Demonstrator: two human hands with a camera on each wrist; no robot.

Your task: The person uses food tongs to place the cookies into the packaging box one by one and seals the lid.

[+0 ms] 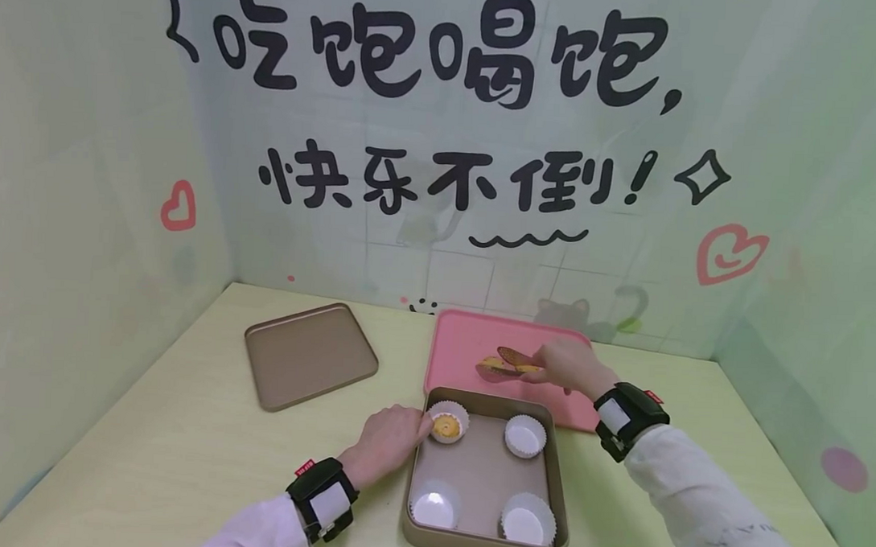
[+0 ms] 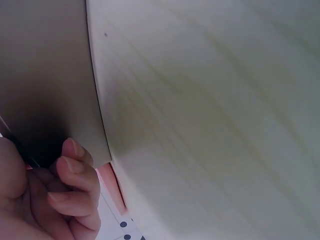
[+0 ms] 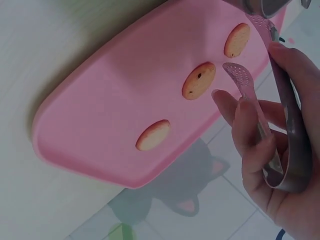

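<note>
Grips a pair of steel food tongs with the right hand, over the pink tray just beyond the far edge of the brown baking pan. Curls fingers and thumb about both metal arms, leaving the perforated, rounded tips apart with a gap between. Cannot tell whether either tip touches a cookie.

Shows three oval cookies on that tray, beyond the pan, spaced in a row: pale golden on top, reddish-brown round the edges, with small dark specks on the middle one. Shows a golden cookie inside the pan too, looking rounder, in the white fluted paper cup at the far left corner. Has three more paper cups at the pan's other corners.

Holds the pan's left wall near the far corner with the left hand, bending the fingers along the outside and keeping the thumb at the rim. Has a shallow brown tray lying left of the pan and farther back, on the pale table.
</note>
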